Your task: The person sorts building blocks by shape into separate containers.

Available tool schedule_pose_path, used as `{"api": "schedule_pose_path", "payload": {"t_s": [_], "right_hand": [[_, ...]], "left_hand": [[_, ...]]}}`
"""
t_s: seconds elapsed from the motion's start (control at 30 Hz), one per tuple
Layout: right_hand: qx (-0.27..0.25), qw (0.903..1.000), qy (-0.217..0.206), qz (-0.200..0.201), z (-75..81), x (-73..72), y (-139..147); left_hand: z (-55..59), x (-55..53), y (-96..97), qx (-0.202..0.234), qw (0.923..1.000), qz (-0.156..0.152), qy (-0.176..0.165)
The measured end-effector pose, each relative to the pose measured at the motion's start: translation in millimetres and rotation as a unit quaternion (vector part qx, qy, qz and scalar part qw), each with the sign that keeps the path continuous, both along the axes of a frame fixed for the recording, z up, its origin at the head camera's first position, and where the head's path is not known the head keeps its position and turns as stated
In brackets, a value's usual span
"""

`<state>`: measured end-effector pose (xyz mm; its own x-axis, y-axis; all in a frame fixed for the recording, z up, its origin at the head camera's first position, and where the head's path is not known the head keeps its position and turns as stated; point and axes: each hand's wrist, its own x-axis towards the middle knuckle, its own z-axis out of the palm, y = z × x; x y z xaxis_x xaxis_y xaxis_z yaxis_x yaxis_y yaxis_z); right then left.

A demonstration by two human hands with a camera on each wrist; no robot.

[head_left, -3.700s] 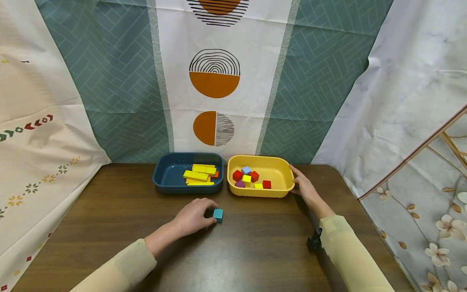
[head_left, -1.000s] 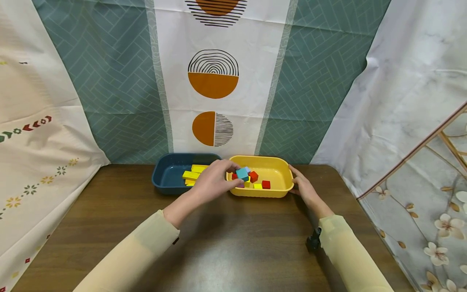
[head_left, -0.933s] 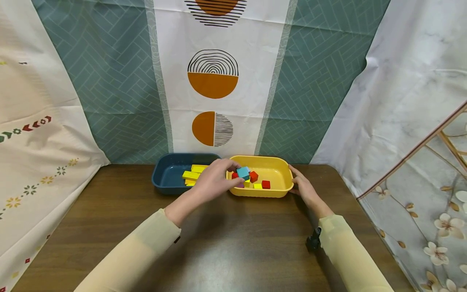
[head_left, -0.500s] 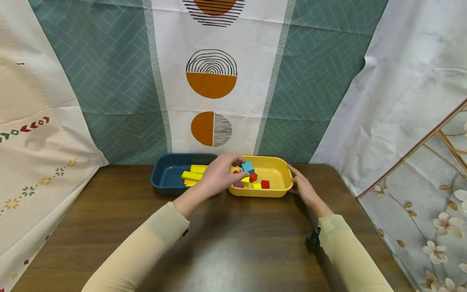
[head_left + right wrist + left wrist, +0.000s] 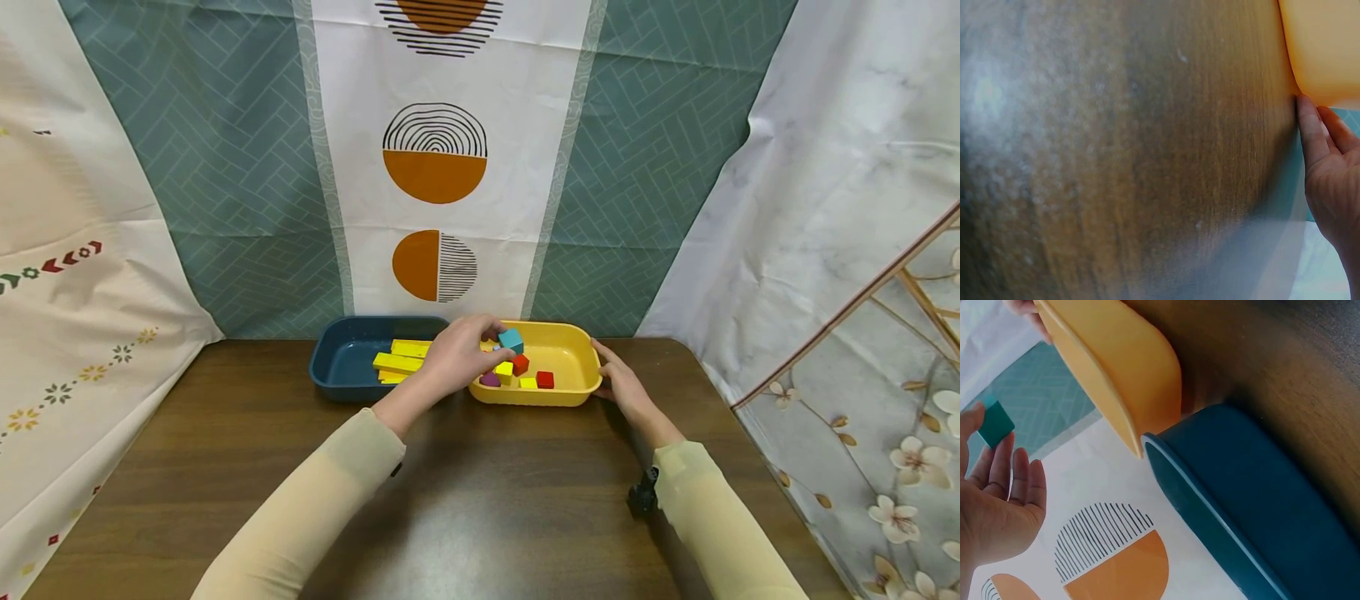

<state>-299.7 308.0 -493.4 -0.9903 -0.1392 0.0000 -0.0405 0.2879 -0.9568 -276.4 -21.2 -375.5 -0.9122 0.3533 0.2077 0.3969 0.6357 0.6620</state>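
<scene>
My left hand [image 5: 459,358] pinches a teal cube [image 5: 512,341] between thumb and fingertips, above the left part of the yellow tray [image 5: 581,398]. In the left wrist view the teal cube [image 5: 996,424] sits at the fingertips, higher than the tray rims. Inside the yellow tray lie several small blocks: a red cube [image 5: 545,380], a yellow cube [image 5: 505,372] and a purple block [image 5: 490,379] among them. My right hand [image 5: 628,385] rests its straight fingers against the tray's right end; the right wrist view shows the fingertips [image 5: 1305,115] at the tray's lower corner.
A dark blue tray [image 5: 324,379] stands left of the yellow one, holding several yellow bars [image 5: 397,362]; my left hand partly covers its right end. Both trays stand at the back of the brown wooden table [image 5: 510,500], in front of a hanging patterned cloth [image 5: 255,192].
My left hand has picked the teal cube up from the table and carried it right and over the yellow tray, shifting slightly further right lately. The right hand has stayed at the tray.
</scene>
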Motion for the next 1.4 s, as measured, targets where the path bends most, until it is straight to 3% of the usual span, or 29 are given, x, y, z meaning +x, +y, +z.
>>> {"api": "schedule_pose_path", "payload": {"t_s": [0.23, 0.47, 0.57, 0.8, 1.4], "right_hand": [[-0.003, 0.9999, -0.011, 0.002, 3.5, 2.4, 0], [-0.008, 0.9996, -0.022, 0.013, 29.3, 16.8, -10], [-0.006, 0.9996, -0.023, 0.013, 33.0, 19.4, -12], [0.0, 1.0, -0.004, 0.003, 2.4, 3.6, -1], [-0.006, 1.0, 0.001, -0.002, 1.9, 2.1, -2]], "left_hand": [[-6.7, -4.7, 2.1, -0.012, 0.9998, 0.0, -0.017], [-13.0, -7.2, 4.0, -0.037, 0.9992, 0.003, -0.017], [-15.9, -8.9, 5.1, -0.05, 0.9986, 0.004, -0.015], [-22.9, -12.3, 9.6, -0.059, 0.9981, 0.008, -0.019], [-29.7, -11.8, 13.5, -0.077, 0.9964, 0.009, -0.034]]}}
